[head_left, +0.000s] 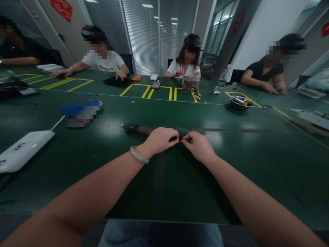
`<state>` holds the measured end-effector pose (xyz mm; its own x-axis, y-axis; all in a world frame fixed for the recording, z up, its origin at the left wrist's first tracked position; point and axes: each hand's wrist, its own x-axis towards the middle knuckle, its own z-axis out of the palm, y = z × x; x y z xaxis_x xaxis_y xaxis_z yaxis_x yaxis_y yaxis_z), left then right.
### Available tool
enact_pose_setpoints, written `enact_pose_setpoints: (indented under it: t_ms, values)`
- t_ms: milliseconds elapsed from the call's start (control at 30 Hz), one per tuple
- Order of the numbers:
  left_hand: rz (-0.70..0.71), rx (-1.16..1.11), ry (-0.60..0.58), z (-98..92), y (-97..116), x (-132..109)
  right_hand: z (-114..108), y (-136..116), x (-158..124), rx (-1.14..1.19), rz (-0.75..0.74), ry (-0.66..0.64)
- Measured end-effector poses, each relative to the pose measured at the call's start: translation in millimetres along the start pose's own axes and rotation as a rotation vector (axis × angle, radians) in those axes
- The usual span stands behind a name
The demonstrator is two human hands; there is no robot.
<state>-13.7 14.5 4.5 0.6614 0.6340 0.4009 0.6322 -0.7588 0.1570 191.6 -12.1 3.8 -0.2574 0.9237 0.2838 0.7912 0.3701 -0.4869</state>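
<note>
My left hand (161, 139), with a pale bangle (139, 155) at the wrist, is closed in a pinch over the middle of the table. My right hand (199, 145) is pinched too, its fingertips meeting those of the left. Between them shows a tiny dark piece with a bright glint (178, 139), too small to name. Just beyond the hands lies a dark, rod-shaped tool like an electric screwdriver (137, 129), its metal tip pointing left. My left hand partly hides its body, and I cannot tell whether they touch.
The green table (123, 192) has yellow tape markings. To the left lie a white power bank (27, 151) with a cable and a blurred-out blue and grey object (83, 113). Farther off are a metal bowl (241, 103), a water bottle (222, 80), bundled wires (194, 89) and several seated people.
</note>
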Motion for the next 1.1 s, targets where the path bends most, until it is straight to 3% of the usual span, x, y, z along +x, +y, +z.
enact_pose_setpoints:
  t_ms: [600,867,1100]
  values:
    - [-0.043,0.022,0.025,4.1,2,0,5,-2,5,-0.095,-0.046,-0.012]
    - [-0.047,0.038,0.004,1.3,3,0,7,-7,6,-0.423,-0.137,-0.121]
    - [-0.047,0.022,0.036,-5.8,7,-2,10,-18,6,-0.598,-0.185,-0.13]
